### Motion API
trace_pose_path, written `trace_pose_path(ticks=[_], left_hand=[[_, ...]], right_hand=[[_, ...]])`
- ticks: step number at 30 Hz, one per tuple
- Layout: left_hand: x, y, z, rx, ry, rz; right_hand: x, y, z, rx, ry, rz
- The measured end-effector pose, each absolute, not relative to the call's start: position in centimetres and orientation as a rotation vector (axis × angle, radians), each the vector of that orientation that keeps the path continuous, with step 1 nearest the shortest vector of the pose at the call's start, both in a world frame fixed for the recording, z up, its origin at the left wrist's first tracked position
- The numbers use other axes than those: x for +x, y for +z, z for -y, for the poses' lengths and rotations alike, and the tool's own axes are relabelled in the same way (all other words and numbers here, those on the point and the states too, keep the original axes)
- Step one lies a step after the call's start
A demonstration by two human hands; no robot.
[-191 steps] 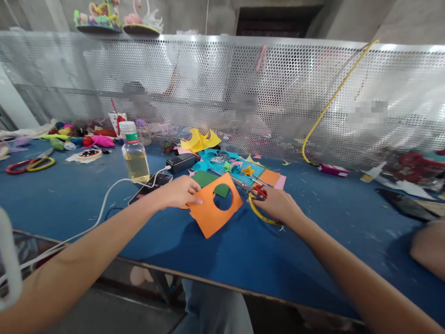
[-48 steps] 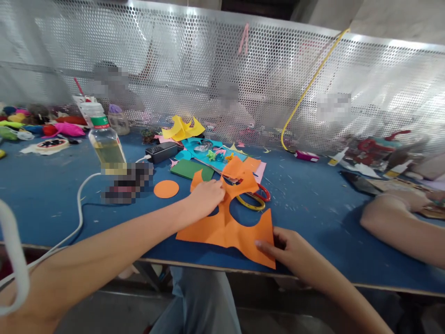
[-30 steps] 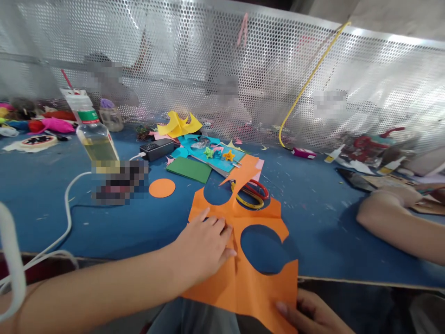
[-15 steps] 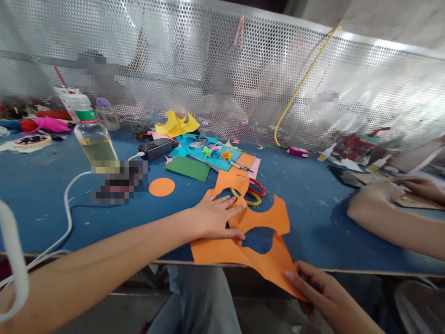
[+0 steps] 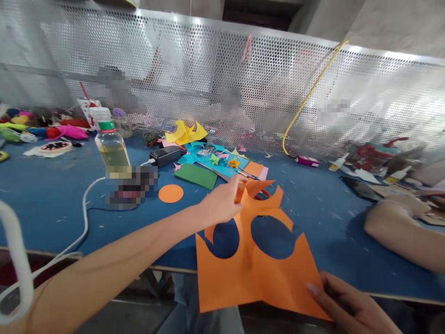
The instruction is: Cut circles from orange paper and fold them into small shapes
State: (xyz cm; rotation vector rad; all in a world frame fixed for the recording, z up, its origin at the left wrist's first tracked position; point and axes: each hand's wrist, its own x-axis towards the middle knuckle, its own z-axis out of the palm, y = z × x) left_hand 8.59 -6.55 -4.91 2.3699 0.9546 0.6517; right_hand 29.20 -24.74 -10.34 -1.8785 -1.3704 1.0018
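Note:
A sheet of orange paper (image 5: pixel 225 283) with round holes cut out of it hangs partly over the table's near edge. Its far part is gripped by my left hand (image 5: pixel 227 197), fingers closed around the crumpled strip. At the near right corner my right hand (image 5: pixel 342 301) pinches the sheet between thumb and fingers. To the left of my left hand lies an orange paper circle (image 5: pixel 170 193). Red-handled scissors (image 5: pixel 266 192) show only in part behind the sheet.
Green paper (image 5: pixel 195 176), blue paper (image 5: pixel 225 171) and yellow cut paper (image 5: pixel 186 132) lie farther back. A bottle (image 5: pixel 113 148) of yellowish liquid, a black adapter (image 5: pixel 166 156) and a white cable (image 5: pixel 85 208) are at left. Another person's arm (image 5: pixel 392 232) rests at right.
My left hand has gone from lying flat on the orange paper to gripping its far part. The sheet has lifted and opened out, its near edge now lower. My right hand keeps its corner.

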Motion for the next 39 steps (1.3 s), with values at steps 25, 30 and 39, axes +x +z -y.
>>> trace_pose_path(ticks=[25, 30, 39], left_hand=[[5.8, -3.4, -0.2, 1.677, 1.393, -1.015], [5.0, -2.8, -1.1, 1.956, 1.246, -1.095], [3.7, -3.6, -1.9, 2.489, 0.549, -1.475]], right_hand=[[25.2, -8.8, 17.2, -1.765, 0.837, 1.833], [25.4, -8.6, 16.8, -1.783, 0.814, 1.959], [25.0, -8.1, 16.4, -2.001, 0.610, 2.034]])
